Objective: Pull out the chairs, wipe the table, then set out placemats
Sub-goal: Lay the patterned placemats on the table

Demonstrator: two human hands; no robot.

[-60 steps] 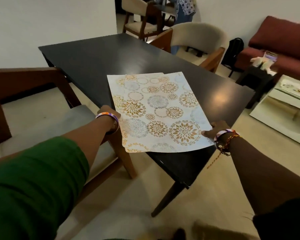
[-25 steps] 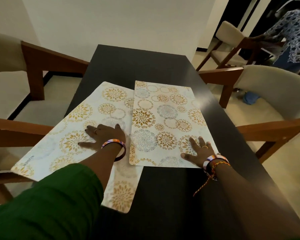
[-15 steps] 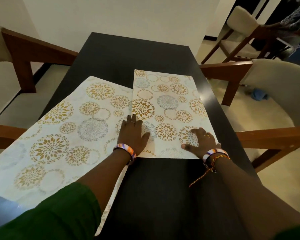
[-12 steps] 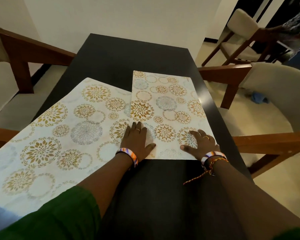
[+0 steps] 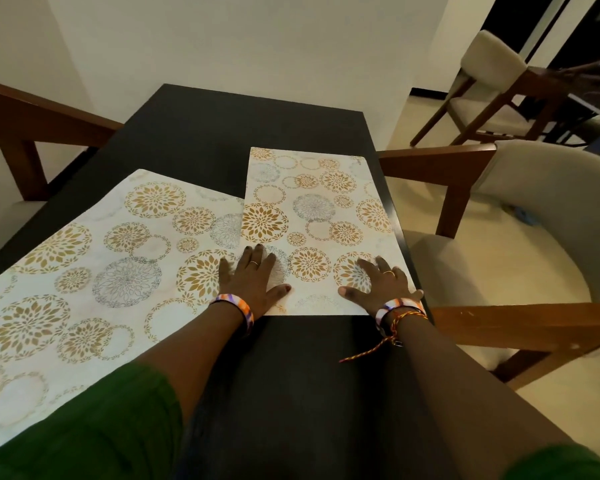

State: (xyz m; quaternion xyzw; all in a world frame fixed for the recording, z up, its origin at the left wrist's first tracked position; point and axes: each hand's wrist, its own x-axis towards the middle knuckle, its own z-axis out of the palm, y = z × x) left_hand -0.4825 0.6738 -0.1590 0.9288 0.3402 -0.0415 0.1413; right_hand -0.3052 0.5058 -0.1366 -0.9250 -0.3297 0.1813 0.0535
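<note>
Both the left hand [image 5: 253,282] and the right hand [image 5: 378,284] lie flat, fingers spread, gripping nothing, pressing the near end of the cream rectangular placemat with gold floral circles [image 5: 312,216]. Its left edge overlaps a second matching placemat [image 5: 94,268] lying askew (risky): any sideways push could drag that one along the dark table [image 5: 243,129].

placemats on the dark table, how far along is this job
Done, it seems: the chairs stand back from the dark table. Wiping cannot be judged from the picture. In hand: the right placemat lies square, with the left hand and right hand flat on its near edge. Left: the left placemat lies askew, tucked under the right one, and needs straightening.
</note>
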